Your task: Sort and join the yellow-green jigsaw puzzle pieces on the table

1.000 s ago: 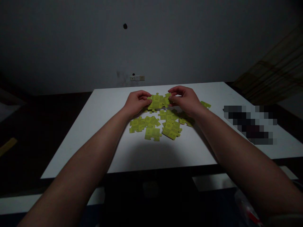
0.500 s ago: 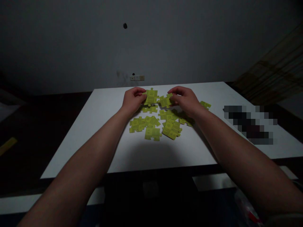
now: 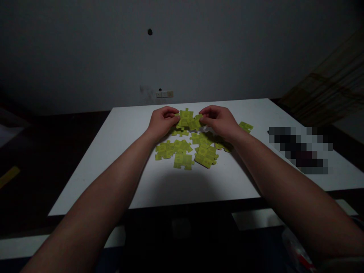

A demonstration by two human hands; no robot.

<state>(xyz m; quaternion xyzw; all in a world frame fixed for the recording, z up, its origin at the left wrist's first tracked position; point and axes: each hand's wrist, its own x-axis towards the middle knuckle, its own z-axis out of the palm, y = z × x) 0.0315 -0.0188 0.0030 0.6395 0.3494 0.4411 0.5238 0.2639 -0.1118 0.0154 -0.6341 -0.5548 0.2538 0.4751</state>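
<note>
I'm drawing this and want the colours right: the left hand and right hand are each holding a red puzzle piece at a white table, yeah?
Not red: the head view shows yellow-green. The left hand and right hand each hold a yellow-green puzzle piece at a white table.

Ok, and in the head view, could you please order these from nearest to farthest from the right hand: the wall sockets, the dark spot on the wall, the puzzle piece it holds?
From the right hand:
1. Held puzzle piece: in its grip, on its left.
2. Wall sockets: ahead, to the left.
3. Dark spot: well above the sockets, slightly left.
</note>
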